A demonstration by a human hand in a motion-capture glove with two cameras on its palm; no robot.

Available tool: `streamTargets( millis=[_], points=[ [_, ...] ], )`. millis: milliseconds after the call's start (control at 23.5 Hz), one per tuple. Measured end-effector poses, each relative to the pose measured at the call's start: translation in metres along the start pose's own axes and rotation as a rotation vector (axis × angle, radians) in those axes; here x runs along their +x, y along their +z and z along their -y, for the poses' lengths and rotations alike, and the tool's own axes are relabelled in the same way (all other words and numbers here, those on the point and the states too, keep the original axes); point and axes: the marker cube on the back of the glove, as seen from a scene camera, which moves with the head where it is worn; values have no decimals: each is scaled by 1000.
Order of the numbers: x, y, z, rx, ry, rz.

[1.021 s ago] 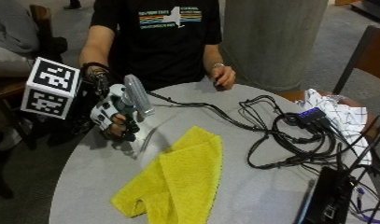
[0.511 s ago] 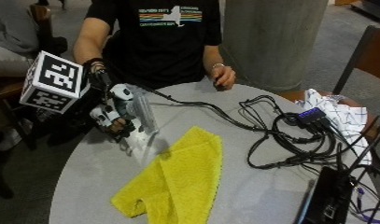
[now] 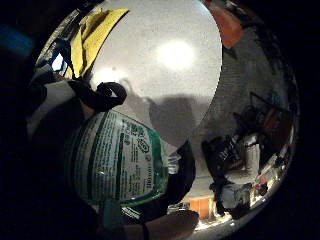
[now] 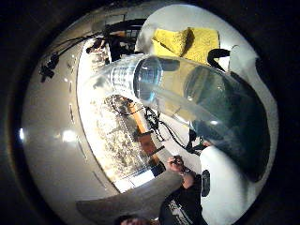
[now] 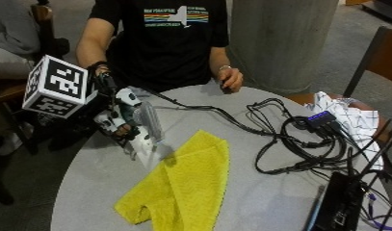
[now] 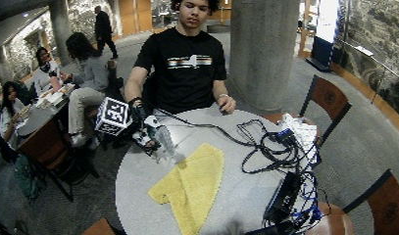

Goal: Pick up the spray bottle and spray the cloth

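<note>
Gripping spray bottle (image 5: 146,129) in gloved right hand (image 5: 118,118) | label print unreadable | yellow cloth (image 5: 183,185) beside

The spray bottle (image 3: 117,160) fills much of the view, close to the palm; its printed label with a green border faces the camera. Beyond the bottle lies the round grey table (image 3: 165,65), and the yellow cloth (image 3: 97,32) lies on it near its far edge. A black strap loop (image 3: 102,95) of the hand crosses just above the bottle
</note>
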Motion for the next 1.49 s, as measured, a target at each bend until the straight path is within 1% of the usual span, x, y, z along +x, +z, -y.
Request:
streamTargets(
  millis=[681,851,936,1149,1319,1489],
  points=[
    [5,-2,1,2,17,-17],
    [-3,-5,2,23,-20,27],
    [-9,-4,-1,44,-82,80],
    [-21,7,-20,128,-298,228],
    [-46,28,-46,210,-577,373],
    [-78,56,-78,166,-811,530]
  ],
)
